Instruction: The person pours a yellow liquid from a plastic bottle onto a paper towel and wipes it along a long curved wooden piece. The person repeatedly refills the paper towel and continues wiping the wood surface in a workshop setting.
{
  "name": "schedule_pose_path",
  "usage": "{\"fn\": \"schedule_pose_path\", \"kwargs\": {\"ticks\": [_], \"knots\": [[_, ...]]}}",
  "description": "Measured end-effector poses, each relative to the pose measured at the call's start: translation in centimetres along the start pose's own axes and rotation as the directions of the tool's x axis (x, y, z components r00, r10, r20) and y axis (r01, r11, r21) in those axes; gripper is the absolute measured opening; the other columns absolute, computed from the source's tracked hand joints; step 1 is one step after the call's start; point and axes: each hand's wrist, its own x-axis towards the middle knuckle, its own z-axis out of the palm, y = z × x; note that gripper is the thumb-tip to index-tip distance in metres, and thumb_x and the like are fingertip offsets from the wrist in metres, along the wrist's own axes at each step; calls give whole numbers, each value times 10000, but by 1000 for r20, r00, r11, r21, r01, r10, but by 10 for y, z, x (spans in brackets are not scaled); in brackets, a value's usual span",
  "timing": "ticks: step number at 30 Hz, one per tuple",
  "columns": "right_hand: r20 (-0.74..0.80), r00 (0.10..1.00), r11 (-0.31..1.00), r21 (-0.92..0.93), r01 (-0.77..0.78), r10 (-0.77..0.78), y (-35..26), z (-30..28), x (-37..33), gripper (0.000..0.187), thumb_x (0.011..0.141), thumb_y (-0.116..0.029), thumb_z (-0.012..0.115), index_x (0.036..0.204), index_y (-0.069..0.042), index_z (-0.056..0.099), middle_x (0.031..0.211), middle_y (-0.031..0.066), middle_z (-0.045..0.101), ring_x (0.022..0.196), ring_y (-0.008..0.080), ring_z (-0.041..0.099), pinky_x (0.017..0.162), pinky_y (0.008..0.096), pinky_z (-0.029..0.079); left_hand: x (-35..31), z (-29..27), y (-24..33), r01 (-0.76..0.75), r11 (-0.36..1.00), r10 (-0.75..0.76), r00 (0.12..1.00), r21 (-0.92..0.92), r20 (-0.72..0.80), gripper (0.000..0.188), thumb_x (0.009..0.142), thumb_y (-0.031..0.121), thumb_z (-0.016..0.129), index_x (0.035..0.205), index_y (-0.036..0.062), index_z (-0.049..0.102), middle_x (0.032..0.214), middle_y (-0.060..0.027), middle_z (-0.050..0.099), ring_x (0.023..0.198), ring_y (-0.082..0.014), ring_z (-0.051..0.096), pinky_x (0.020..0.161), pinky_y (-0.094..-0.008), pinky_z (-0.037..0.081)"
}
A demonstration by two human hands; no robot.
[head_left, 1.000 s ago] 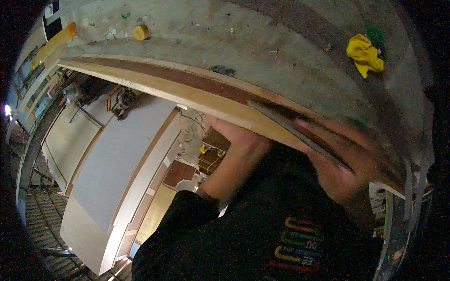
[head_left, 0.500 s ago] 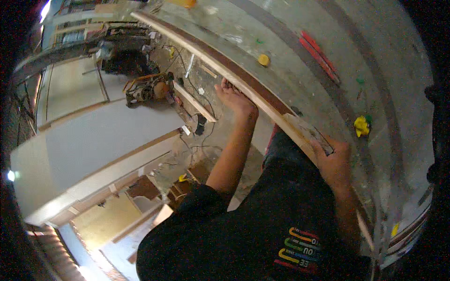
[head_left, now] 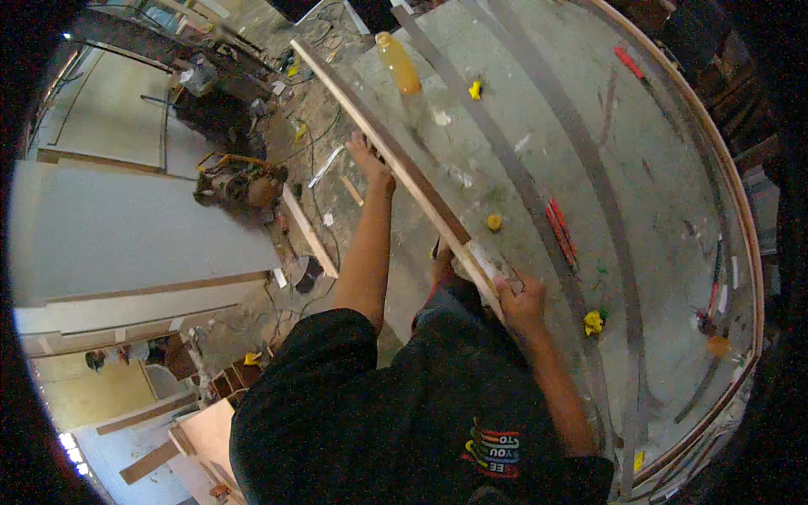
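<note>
A long pale wooden edge (head_left: pixel 400 172) runs slantwise in front of me, with a dark brown strip (head_left: pixel 438 206) along its tabletop side. Against the outer side of this edge, toward its far end, rests my left hand (head_left: pixel 370 160); its fingers are stretched out and partly hidden by the wood. My right hand (head_left: pixel 523 305) is closed at the near part of the edge, gripping a pale flat piece (head_left: pixel 488 255) that lies along the wood. What kind of tool or material that piece is, I cannot make out.
On the grey tabletop (head_left: pixel 539 109) lie curved dark strips (head_left: pixel 581 160), a bottle of amber liquid (head_left: pixel 397 63), a yellow cap (head_left: pixel 494 222), red tools (head_left: pixel 560 231) and crumpled yellow bits (head_left: pixel 594 321). Left on the floor are a machine (head_left: pixel 240 181), a wooden batten (head_left: pixel 311 231) and cables.
My view has swung, bringing more of the tabletop and the bottle into sight. My right hand still grips the pale flat piece at the edge; my left hand stays against the wood.
</note>
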Motion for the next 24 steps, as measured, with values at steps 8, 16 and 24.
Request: {"fn": "schedule_pose_path", "kwargs": {"ticks": [8, 16, 24], "knots": [[66, 975, 966, 142, -218, 210, -34, 70, 77, 369, 807, -305, 714, 1025, -10, 673, 1053, 194, 653, 925, 296, 610, 754, 409, 478, 16, 7, -9, 48, 976, -44, 999, -213, 21, 441, 977, 425, 430, 1240, 72, 449, 1106, -69, 508, 1005, -207, 492, 923, -379, 436], [-117, 991, 998, -28, 60, -62, -93, 134, 188, 387, 859, -257, 691, 1083, 51, 622, 1084, 216, 634, 968, 306, 613, 796, 404, 497, -21, 41, -6, -174, 869, 258, 958, 464, -125, 497, 989, 371, 384, 1352, 33, 388, 1257, -143, 498, 1202, -264, 466, 1049, -421, 337], [11, 971, 953, -187, 238, -241, -203, 179, 282, 435, 884, -241, 683, 1117, 112, 583, 1035, 242, 654, 918, 354, 635, 812, 401, 503, 8, 38, -4, -91, 901, 226, 933, 423, -281, 457, 1026, 377, 285, 1259, 35, 479, 1080, -143, 621, 1119, -253, 539, 995, -447, 363]]}}
